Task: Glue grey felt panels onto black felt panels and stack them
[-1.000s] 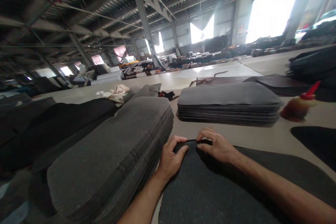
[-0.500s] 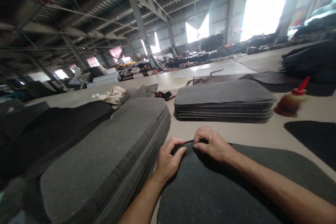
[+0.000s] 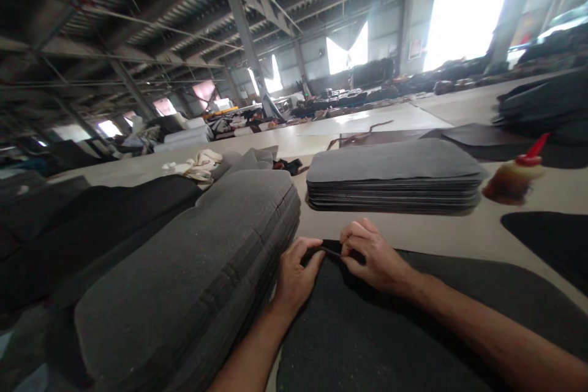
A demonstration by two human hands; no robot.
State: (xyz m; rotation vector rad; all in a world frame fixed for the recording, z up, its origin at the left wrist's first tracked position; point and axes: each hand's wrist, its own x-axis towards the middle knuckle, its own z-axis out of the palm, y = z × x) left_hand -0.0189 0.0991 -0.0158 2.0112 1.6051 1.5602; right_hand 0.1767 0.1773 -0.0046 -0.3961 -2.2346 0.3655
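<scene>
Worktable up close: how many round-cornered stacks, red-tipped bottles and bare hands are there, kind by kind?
Stacks: 2 (dark grey stack, lighter grey stack)
Red-tipped bottle: 1
Hands: 2 (left hand, right hand)
Total: 5

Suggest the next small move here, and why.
Perhaps press down the far edge of the sheet between the hands: the left hand and right hand both pinch that edge, close together, and a darker strip shows between them.
</scene>
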